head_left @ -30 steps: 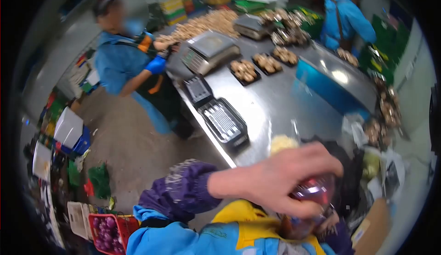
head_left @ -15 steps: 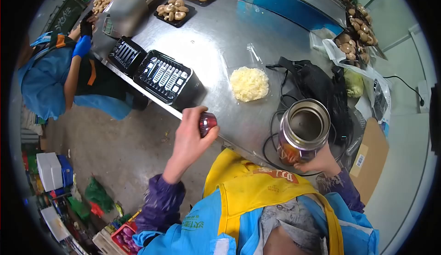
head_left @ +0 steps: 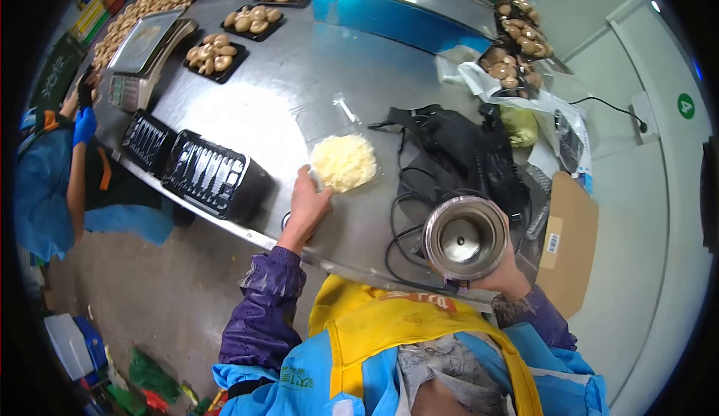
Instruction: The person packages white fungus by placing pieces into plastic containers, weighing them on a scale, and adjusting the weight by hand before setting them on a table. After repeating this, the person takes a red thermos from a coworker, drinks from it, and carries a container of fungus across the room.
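Note:
My left hand [head_left: 305, 205] is at the near edge of a pale yellow shredded clump [head_left: 343, 163], which lies in clear plastic on the steel table. Thumb and fingers close on a whitish edge that looks like the plastic bag. Beside that wrist, a small round lid [head_left: 285, 220] shows only its rim, the rest hidden by the hand. My right hand [head_left: 511, 272] grips a wide-mouthed steel thermos [head_left: 466, 238] from its right side. The thermos has no lid on, and its mouth tilts up toward me, showing the bare metal inside.
Black trays [head_left: 212, 172] stand along the left table edge, near a weighing scale [head_left: 142, 56] and mushroom trays [head_left: 216, 56]. A black bag [head_left: 449, 143] with a looping cable lies behind the thermos. Cardboard [head_left: 568, 247] leans at the right. Another person [head_left: 56, 184] works at far left.
My left hand has moved from the table edge to the yellow clump and no longer shows the red lid in its grasp. The thermos has tipped its mouth further toward me.

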A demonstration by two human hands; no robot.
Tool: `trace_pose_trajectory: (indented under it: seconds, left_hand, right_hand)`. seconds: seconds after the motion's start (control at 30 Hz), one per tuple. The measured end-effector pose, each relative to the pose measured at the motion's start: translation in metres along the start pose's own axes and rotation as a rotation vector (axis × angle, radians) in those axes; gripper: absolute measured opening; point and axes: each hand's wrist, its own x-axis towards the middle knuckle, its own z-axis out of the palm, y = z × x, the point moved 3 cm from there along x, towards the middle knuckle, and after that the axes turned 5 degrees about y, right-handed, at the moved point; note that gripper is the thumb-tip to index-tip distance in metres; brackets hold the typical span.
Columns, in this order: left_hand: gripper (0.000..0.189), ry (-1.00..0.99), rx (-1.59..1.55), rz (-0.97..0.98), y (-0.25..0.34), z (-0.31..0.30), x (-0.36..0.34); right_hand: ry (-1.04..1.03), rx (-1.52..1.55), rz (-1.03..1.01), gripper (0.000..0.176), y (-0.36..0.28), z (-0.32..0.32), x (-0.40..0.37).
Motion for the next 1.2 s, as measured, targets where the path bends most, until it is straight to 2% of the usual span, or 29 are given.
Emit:
trace_pose_trajectory:
  seconds: [0.03,0.07,0.13,0.2,0.23,0.3,0.33,0.4,0.47,0.57,0.7,0.83,1.2]
  left_hand:
    - [0.062,0.019,-0.057,-0.056,0.007,0.001,0.000]
    - [0.063,0.035,-0.110,-0.115,0.010,0.002,0.000]
    - [0.061,0.083,-0.093,-0.067,-0.001,0.014,0.007]
    - [0.059,0.089,-0.305,-0.151,0.013,0.011,0.003]
    - [0.059,0.082,-0.305,-0.146,0.020,0.009,0.002]
    - [0.064,-0.019,-0.529,-0.230,0.030,0.006,-0.004]
    - [0.064,-0.021,-0.526,-0.231,0.036,0.001,-0.007]
    - [0.068,-0.138,-0.632,-0.294,0.044,-0.007,-0.015]
    - [0.068,-0.143,-0.693,-0.313,0.046,-0.012,-0.025]
    - [0.066,-0.129,-0.791,-0.342,0.054,-0.020,-0.044]
    - [0.065,-0.162,-0.850,-0.366,0.078,-0.034,-0.070]
    - [0.067,-0.193,-0.874,-0.373,0.084,-0.034,-0.083]
    - [0.067,-0.211,-0.922,-0.365,0.088,-0.040,-0.092]
  right_hand:
    - [0.011,-0.052,-0.081,0.109,-0.008,-0.002,0.003]
    - [0.023,-0.064,-0.078,0.109,0.001,-0.006,0.001]
    - [-0.023,0.077,-0.099,0.106,0.019,-0.011,-0.003]
    - [-0.045,0.113,-0.116,0.102,0.022,-0.015,-0.003]
    - [-0.033,0.091,-0.103,0.100,0.028,-0.016,-0.005]
    - [-0.007,0.052,-0.103,0.096,0.023,-0.016,-0.006]
    - [0.006,0.032,-0.102,0.095,0.020,-0.015,-0.007]
    - [0.045,-0.044,-0.256,0.094,0.003,-0.016,0.002]
    - [0.063,-0.107,-0.357,0.095,-0.001,-0.018,0.008]
    - [0.089,-0.296,-0.191,0.099,-0.018,-0.021,0.020]
    - [0.035,-0.574,-0.072,0.091,-0.027,-0.025,0.041]
    - [-0.056,-0.732,-0.077,0.091,-0.040,-0.023,0.061]
    - [-0.189,-0.905,-0.169,0.087,-0.055,-0.009,0.080]
